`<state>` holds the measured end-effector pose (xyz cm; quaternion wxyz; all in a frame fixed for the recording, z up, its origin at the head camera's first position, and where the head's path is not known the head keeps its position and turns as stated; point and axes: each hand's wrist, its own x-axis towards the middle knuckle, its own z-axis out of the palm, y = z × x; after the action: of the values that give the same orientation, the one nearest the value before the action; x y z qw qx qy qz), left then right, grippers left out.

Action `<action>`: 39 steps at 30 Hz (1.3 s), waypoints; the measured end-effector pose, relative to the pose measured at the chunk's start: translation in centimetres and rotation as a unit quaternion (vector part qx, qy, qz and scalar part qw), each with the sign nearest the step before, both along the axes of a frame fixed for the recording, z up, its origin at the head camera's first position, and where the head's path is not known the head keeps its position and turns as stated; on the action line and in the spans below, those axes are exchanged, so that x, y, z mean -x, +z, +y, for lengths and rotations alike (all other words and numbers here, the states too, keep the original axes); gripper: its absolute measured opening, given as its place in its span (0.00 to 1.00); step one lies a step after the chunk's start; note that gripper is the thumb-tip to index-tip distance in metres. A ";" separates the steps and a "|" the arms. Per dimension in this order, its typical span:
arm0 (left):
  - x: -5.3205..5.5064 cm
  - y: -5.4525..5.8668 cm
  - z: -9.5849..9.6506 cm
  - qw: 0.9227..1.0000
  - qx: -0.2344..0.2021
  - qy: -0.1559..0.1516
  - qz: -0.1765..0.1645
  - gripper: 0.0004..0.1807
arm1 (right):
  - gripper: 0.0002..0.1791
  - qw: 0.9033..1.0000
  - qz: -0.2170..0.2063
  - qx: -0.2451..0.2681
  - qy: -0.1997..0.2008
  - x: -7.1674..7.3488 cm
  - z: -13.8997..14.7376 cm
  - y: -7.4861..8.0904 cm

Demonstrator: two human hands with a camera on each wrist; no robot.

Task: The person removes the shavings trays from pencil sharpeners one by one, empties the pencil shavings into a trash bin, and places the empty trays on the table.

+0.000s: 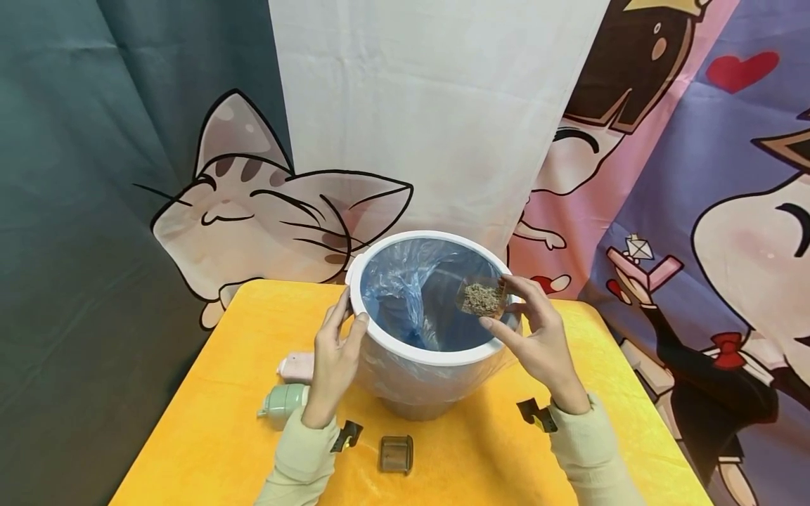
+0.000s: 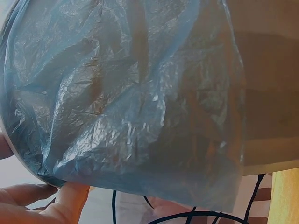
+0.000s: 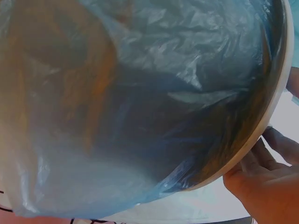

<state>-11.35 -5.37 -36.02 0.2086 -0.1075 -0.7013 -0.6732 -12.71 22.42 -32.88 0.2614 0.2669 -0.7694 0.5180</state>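
Observation:
A trash can (image 1: 414,388) with a white rim stands on the table, lined with a blue plastic bag (image 1: 405,288). My left hand (image 1: 334,358) holds the rim at its left side, the thumb up by the edge. The bag's crinkled folds fill most of the left wrist view, with fingertips (image 2: 72,196) at the rim. My right hand (image 1: 538,330) pinches a small see-through box (image 1: 482,298) of dry, greenish-brown bits, tilted over the can's mouth. That box is hidden in the right wrist view, where the hand (image 3: 266,172) shows beside the rim.
On the yellow tablecloth (image 1: 215,429), a small brown see-through container (image 1: 395,454) lies in front of the can. A green bottle (image 1: 283,403) and a pale pink one (image 1: 296,367) lie left of it, beside my left arm. A cartoon-printed curtain (image 1: 443,119) hangs behind.

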 end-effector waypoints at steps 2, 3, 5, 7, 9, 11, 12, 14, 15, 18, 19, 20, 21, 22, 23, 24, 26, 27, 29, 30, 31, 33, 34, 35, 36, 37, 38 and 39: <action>0.0 0.0 0.0 1.000 0.000 -0.001 -0.001 0.28 | 0.37 1.000 -0.007 -0.011 0.000 -0.1 -0.1 0.1; 0.0 0.0 0.0 1.000 0.000 -0.001 -0.002 0.28 | 0.37 1.000 -0.011 -0.017 0.001 -0.1 -0.1 0.1; 0.0 0.0 0.0 1.000 0.002 0.001 -0.001 0.29 | 0.38 0.999 -0.017 -0.028 0.003 -0.1 -0.2 0.2; 0.1 0.0 0.0 1.000 0.002 0.001 0.000 0.28 | 0.38 0.999 -0.019 -0.038 0.004 -0.1 -0.3 0.2; 0.1 0.0 0.0 1.000 0.001 0.001 0.001 0.28 | 0.39 0.999 -0.018 -0.045 0.003 -0.1 -0.4 0.3; 0.1 0.0 0.0 1.000 0.001 0.001 0.001 0.28 | 0.39 0.998 -0.014 -0.053 0.002 -0.1 -0.5 0.4; 0.1 0.0 0.0 1.000 0.002 0.000 0.001 0.28 | 0.39 0.998 -0.013 -0.057 0.001 -0.1 -0.6 0.4; 0.1 0.0 0.0 1.000 0.003 0.001 0.000 0.28 | 0.39 0.998 -0.010 -0.067 -0.001 0.0 -0.6 0.4; 0.0 0.0 0.0 1.000 0.004 0.001 -0.001 0.28 | 0.39 0.997 -0.007 -0.073 -0.002 0.0 -0.7 0.4; 0.0 0.1 0.0 1.000 0.007 0.003 -0.001 0.28 | 0.38 0.996 -0.004 -0.091 -0.003 0.0 -0.8 0.5; 0.0 0.1 0.0 1.000 0.008 0.004 -0.001 0.28 | 0.38 0.995 -0.002 -0.098 -0.003 0.1 -0.8 0.5; 0.0 0.1 0.0 1.000 0.010 0.005 -0.001 0.28 | 0.38 0.994 0.001 -0.105 -0.003 0.1 -0.8 0.5; -0.1 0.2 0.0 1.000 0.011 0.006 -0.001 0.28 | 0.37 0.994 0.003 -0.110 -0.001 0.1 -0.8 0.6; -0.1 0.2 0.0 1.000 0.011 0.006 0.000 0.28 | 0.37 0.993 0.003 -0.115 0.000 0.1 -0.9 0.6; -0.1 0.2 0.0 1.000 0.013 0.007 0.000 0.28 | 0.37 0.993 0.003 -0.119 0.001 0.1 -0.9 0.6; -0.1 0.2 0.0 1.000 0.013 0.007 -0.001 0.28 | 0.37 0.992 0.004 -0.123 0.001 0.1 -0.9 0.6; -0.1 0.2 0.0 1.000 0.014 0.007 -0.002 0.28 | 0.37 0.992 0.006 -0.128 0.002 0.1 -0.9 0.6; -0.1 0.3 0.0 1.000 0.014 0.007 -0.002 0.28 | 0.37 0.992 0.004 -0.128 0.003 0.1 -0.9 0.7; -0.1 0.2 0.0 1.000 0.014 0.006 -0.003 0.28 | 0.37 0.992 0.001 -0.130 0.007 0.1 -1.0 0.7; -0.1 0.2 0.0 1.000 0.013 0.006 -0.003 0.28 | 0.37 0.991 -0.001 -0.130 0.010 0.1 -1.0 0.7; -0.1 0.2 0.0 1.000 0.012 0.006 -0.004 0.29 | 0.37 0.991 -0.002 -0.130 0.014 0.1 -1.0 0.8; 0.0 0.1 0.0 1.000 0.009 0.005 -0.006 0.29 | 0.36 0.991 -0.004 -0.132 0.019 0.1 -1.1 0.8; 0.0 0.1 0.0 1.000 0.008 0.005 -0.007 0.29 | 0.36 0.991 -0.006 -0.133 0.022 0.1 -1.1 0.8; 0.0 0.1 0.0 1.000 0.007 0.004 -0.008 0.29 | 0.37 0.991 -0.008 -0.134 0.024 0.1 -1.1 0.8; 0.0 0.0 0.0 1.000 0.007 0.004 -0.008 0.29 | 0.37 0.990 -0.010 -0.137 0.024 0.1 -1.2 0.9; 0.0 0.0 0.0 1.000 0.006 0.004 -0.008 0.29 | 0.36 0.990 -0.011 -0.141 0.024 0.1 -1.2 0.9; 0.0 0.0 0.0 1.000 0.006 0.004 -0.008 0.29 | 0.36 0.989 -0.012 -0.146 0.025 0.1 -1.2 1.0; 0.0 0.1 0.0 1.000 0.006 0.004 -0.007 0.29 | 0.36 0.988 -0.015 -0.151 0.027 0.0 -1.2 1.0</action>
<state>-11.38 -5.39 -35.96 0.2060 -0.1017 -0.7072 -0.6686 -12.75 21.24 -31.86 0.1929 0.3162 -0.8351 0.4068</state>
